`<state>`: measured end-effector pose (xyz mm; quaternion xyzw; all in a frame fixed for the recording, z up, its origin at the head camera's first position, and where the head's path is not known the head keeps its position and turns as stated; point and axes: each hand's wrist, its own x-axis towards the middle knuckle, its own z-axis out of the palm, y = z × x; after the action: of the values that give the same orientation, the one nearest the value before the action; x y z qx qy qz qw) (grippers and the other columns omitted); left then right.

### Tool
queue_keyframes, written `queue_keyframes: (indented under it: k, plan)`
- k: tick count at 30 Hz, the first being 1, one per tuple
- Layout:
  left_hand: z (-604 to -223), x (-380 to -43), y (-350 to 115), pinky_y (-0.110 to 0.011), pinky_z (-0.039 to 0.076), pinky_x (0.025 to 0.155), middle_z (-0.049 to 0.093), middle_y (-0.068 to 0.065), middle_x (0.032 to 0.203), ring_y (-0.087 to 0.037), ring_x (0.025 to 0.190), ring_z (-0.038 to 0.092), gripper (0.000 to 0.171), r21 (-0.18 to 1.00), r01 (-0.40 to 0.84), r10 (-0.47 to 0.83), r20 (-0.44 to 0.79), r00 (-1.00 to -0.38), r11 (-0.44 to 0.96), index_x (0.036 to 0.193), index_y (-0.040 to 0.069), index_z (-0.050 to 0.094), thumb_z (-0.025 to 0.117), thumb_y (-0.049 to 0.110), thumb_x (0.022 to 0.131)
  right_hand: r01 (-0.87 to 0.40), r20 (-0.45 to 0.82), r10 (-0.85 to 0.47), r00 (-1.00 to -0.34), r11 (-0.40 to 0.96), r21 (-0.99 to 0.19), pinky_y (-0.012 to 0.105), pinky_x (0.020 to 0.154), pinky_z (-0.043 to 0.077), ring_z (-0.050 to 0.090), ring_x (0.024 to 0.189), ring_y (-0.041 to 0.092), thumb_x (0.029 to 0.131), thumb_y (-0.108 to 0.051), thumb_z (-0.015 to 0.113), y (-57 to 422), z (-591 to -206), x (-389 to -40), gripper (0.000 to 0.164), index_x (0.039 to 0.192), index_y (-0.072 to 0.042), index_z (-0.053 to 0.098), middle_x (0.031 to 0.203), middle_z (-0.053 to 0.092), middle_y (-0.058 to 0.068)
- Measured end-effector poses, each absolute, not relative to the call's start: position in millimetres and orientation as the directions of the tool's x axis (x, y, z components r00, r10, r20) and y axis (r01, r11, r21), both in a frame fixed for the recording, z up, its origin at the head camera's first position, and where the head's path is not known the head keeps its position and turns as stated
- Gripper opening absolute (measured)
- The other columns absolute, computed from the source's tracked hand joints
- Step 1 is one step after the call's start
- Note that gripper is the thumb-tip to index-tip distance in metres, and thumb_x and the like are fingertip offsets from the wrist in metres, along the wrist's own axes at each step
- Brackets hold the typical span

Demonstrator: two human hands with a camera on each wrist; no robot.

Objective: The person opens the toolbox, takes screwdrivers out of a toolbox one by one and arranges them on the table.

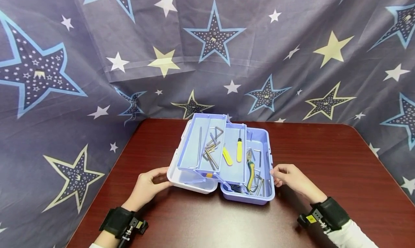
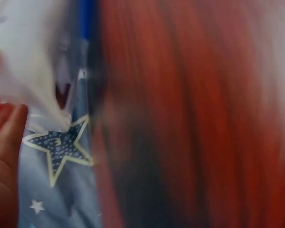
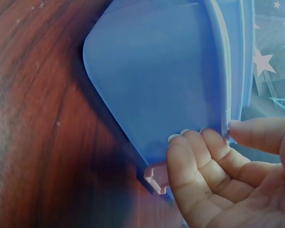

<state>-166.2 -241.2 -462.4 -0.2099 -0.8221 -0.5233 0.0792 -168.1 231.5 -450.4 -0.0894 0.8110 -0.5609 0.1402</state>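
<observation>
An open toolbox has a white lid (image 1: 191, 186) folded out to the left and a blue base (image 1: 244, 198) at right, with stepped blue trays (image 1: 186, 158) between them. My left hand (image 1: 151, 186) holds the lid's left edge, thumb toward its front corner. At the opposite side, my right hand (image 1: 291, 179) grips the base's wall, thumb at the rim and fingers curled against the outside, beside a pink latch (image 3: 157, 178). Hex keys (image 1: 212, 147) lie in the upper tray. A yellow-handled screwdriver (image 1: 239, 150) and a small yellow tool (image 1: 227, 156) lie in the lower one. Pliers (image 1: 251, 174) rest in the base.
The toolbox stands on a dark red wooden table (image 1: 324, 150). A star-patterned grey cloth (image 1: 194, 82) hangs behind the table and along its left side. More hex keys (image 1: 260, 185) lie in the base near the pliers. Each wrist wears a black strap with a camera.
</observation>
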Motion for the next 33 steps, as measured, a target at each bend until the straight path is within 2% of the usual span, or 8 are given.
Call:
queue_keyframes:
  k: [4,10,14,19,25,29,33]
  plan:
    - [-479.8,-172.0,-243.2,-0.026,0.056,0.074,0.071,-0.007,0.102,-0.01,0.089,0.068,0.033,0.839,0.377,0.306,0.267,-0.914,0.392,0.103,0.009,0.071,0.081,0.008,0.072,0.02,-0.135,-0.295,-0.946,0.362,-0.932,0.033,0.063,0.055,0.056,0.065,0.016,0.093,-0.011,0.057,236.7,-444.8,-168.4,0.024,0.089,0.013,0.059,0.071,0.055,0.011]
    - [-477.3,-168.5,-237.9,-0.02,0.055,0.068,0.072,0.0,0.088,-0.008,0.081,0.068,0.018,0.798,0.314,0.414,0.09,-0.906,0.515,0.09,0.011,0.071,0.079,0.018,0.076,0.018,-0.145,-0.282,-0.948,0.41,-0.912,0.033,0.063,0.054,0.054,0.065,0.015,0.093,-0.011,0.057,245.4,-440.0,-167.6,0.022,0.088,0.011,0.058,0.07,0.053,0.01]
    - [-470.8,-168.9,-234.7,-0.02,0.054,0.065,0.071,0.004,0.083,-0.006,0.076,0.067,0.014,0.75,0.344,0.444,0.075,-0.893,0.565,0.086,0.012,0.07,0.078,0.015,0.075,0.02,-0.151,-0.277,-0.949,0.425,-0.905,0.034,0.064,0.055,0.054,0.066,0.016,0.093,-0.009,0.056,248.0,-439.5,-168.5,0.02,0.087,0.01,0.058,0.07,0.053,0.009]
    - [-459.4,-174.4,-239.0,-0.02,0.054,0.067,0.071,0.005,0.085,-0.005,0.077,0.066,0.018,0.685,0.399,0.498,0.06,-0.865,0.61,0.091,0.011,0.071,0.079,0.016,0.075,0.013,-0.155,-0.261,-0.953,0.474,-0.88,0.032,0.063,0.055,0.056,0.066,0.017,0.093,-0.01,0.056,248.0,-437.0,-171.3,0.02,0.086,0.009,0.06,0.069,0.055,0.009]
    - [-426.9,-183.0,-254.1,-0.033,0.055,0.074,0.072,0.0,0.094,-0.015,0.086,0.068,0.033,0.543,0.442,0.463,0.107,-0.88,0.714,0.101,0.01,0.072,0.079,0.028,0.075,-0.069,-0.085,-0.218,-0.972,0.614,-0.787,0.032,0.059,0.055,0.059,0.062,0.015,0.092,-0.016,0.061,253.8,-418.9,-171.1,0.022,0.083,0.004,0.064,0.069,0.061,0.007]
    - [-397.6,-188.9,-259.9,-0.038,0.054,0.079,0.072,0.0,0.1,-0.017,0.092,0.068,0.035,0.515,0.431,0.392,0.189,-0.9,0.741,0.105,0.014,0.072,0.078,0.033,0.077,-0.112,-0.017,-0.179,-0.984,0.685,-0.72,0.027,0.058,0.054,0.061,0.063,0.014,0.092,-0.019,0.062,257.7,-389.1,-172.3,0.022,0.085,0.001,0.065,0.071,0.063,0.006]
    - [-370.7,-195.2,-258.7,-0.038,0.054,0.079,0.07,0.0,0.105,-0.017,0.094,0.067,0.037,0.507,0.448,0.355,0.274,-0.894,0.736,0.11,0.015,0.07,0.073,0.038,0.082,-0.171,0.032,-0.196,-0.98,0.75,-0.639,0.025,0.058,0.051,0.062,0.065,0.014,0.092,-0.023,0.062,250.0,-357.5,-180.0,0.022,0.086,-0.003,0.066,0.072,0.065,0.004]
